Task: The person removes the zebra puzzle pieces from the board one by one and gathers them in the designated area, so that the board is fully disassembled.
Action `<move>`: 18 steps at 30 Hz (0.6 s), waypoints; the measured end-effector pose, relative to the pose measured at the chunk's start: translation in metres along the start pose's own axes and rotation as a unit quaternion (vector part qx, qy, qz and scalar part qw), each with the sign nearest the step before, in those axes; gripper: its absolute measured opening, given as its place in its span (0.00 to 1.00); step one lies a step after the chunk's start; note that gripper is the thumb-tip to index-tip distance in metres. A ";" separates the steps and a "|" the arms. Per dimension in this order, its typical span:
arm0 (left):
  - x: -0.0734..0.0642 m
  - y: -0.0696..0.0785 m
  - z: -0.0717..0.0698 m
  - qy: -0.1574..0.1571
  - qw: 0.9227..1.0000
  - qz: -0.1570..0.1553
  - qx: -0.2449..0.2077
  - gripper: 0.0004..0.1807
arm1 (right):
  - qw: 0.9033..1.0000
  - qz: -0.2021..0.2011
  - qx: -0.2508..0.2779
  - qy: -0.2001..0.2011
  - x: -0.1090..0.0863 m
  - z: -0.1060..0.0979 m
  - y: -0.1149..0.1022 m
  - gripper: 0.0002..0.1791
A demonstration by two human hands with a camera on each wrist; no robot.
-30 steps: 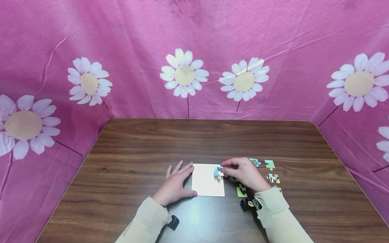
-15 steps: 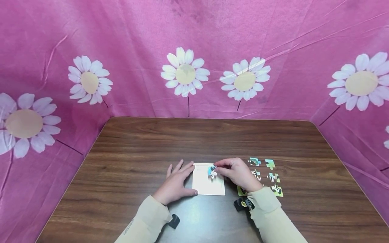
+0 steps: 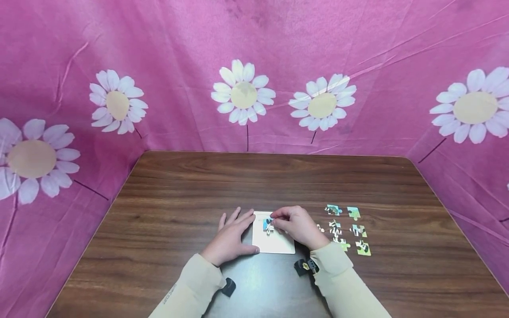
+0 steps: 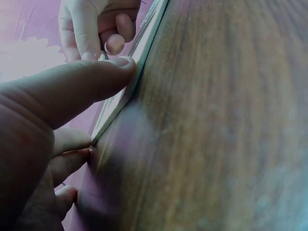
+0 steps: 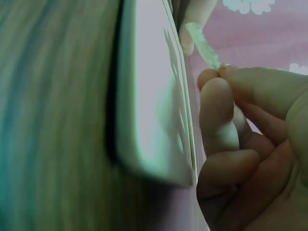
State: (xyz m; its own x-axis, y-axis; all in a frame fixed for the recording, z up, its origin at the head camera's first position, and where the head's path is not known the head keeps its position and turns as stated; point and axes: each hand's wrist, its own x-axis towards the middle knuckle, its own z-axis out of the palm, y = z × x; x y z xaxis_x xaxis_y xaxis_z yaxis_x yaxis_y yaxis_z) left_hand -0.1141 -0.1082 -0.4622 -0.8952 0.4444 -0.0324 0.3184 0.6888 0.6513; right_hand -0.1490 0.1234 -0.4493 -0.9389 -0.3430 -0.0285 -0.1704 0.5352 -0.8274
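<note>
My right hand (image 3: pixel 297 226) pinches a jigsaw puzzle piece (image 3: pixel 267 226), blue, black and white, between thumb and index finger. It is over the upper left part of a white square board (image 3: pixel 274 245) on the table. In the right wrist view the piece (image 5: pixel 204 45) appears edge-on, raised off the board (image 5: pixel 151 96). Along the board's left side lies my left hand (image 3: pixel 228 243), fingers spread and straight. Its index fingertip touches the upper left corner and its thumb the lower left one. The left wrist view shows that thumb (image 4: pixel 96 82) against the board's rim.
Several loose puzzle pieces (image 3: pixel 335 228) lie in rough rows right of the board, some partly hidden by my right hand. The brown wooden table (image 3: pixel 199 185) meets a pink cloth (image 3: pixel 175 53) with white daisies at its back and sides.
My right hand has carried the puzzle piece leftward across the board, from its right edge to near its upper left corner. More loose pieces show at the right. The left hand stays put.
</note>
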 end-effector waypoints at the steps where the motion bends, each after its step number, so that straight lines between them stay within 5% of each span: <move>1: 0.000 0.000 0.000 0.000 1.000 0.000 0.001 0.47 | 1.000 0.003 0.001 -0.002 0.001 0.002 -0.001 0.06; 18: 0.001 -0.002 0.001 0.000 1.000 -0.002 0.012 0.48 | 0.998 0.022 -0.047 0.023 0.016 0.017 -0.007 0.04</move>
State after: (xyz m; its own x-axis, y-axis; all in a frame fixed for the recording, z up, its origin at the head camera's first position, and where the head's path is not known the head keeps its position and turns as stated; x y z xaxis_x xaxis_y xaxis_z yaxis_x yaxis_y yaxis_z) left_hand -0.1155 -0.1084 -0.4647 -0.8967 0.4412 -0.0347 0.3220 0.7042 0.6327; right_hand -0.1579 0.1006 -0.4536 -0.9584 -0.2830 -0.0372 -0.1532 0.6201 -0.7694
